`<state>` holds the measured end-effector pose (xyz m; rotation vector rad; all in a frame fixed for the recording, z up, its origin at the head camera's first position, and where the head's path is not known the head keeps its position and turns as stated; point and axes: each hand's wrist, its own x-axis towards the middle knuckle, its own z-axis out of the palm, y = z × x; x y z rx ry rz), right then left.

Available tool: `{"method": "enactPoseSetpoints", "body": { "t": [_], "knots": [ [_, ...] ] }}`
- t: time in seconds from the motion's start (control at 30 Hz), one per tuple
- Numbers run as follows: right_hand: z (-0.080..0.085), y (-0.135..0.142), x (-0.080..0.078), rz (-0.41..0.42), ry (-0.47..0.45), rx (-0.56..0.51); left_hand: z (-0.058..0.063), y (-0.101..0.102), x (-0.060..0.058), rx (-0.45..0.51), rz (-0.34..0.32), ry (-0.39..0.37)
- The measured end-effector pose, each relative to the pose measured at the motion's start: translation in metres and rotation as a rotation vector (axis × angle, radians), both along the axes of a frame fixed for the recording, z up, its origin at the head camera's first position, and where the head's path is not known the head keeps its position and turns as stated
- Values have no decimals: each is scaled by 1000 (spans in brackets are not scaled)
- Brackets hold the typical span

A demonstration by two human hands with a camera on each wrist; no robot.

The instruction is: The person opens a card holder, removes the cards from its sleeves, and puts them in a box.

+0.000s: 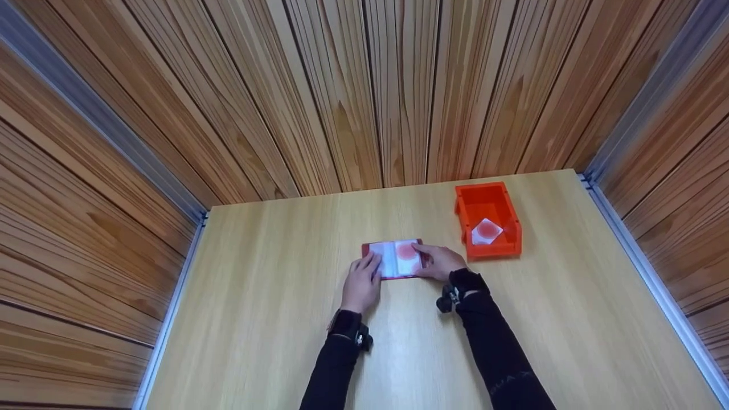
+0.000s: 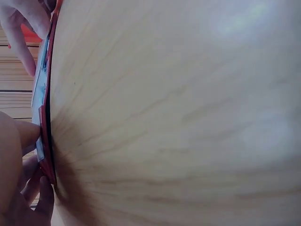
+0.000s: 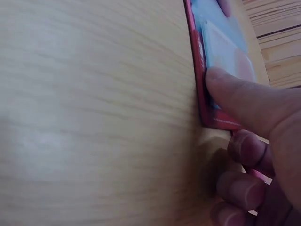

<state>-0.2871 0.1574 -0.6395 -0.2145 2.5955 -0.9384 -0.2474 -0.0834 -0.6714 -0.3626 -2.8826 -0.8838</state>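
the red card holder [image 1: 389, 263], mid-frame, is likely handling light and slick. left hand [image 1: 361, 285] is gripping its left edge, right hand [image 1: 442, 263] pinching its right, both probably offering sound holds.

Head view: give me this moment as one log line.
booklet: open | left hand: holds left side | right hand: holds right side | bin: right of booklet, card inside

Left hand [image 1: 361, 283] and right hand [image 1: 444, 263] (just apart) reach forward.
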Motion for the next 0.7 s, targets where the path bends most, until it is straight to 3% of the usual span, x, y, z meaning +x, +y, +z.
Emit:
{"method": "enactPoseSetpoints", "body": {
  "t": [0.7],
  "knots": [
    [-4,9,-1,23,3,37,-1,-1,0,2,-11,13]
  ]
}}
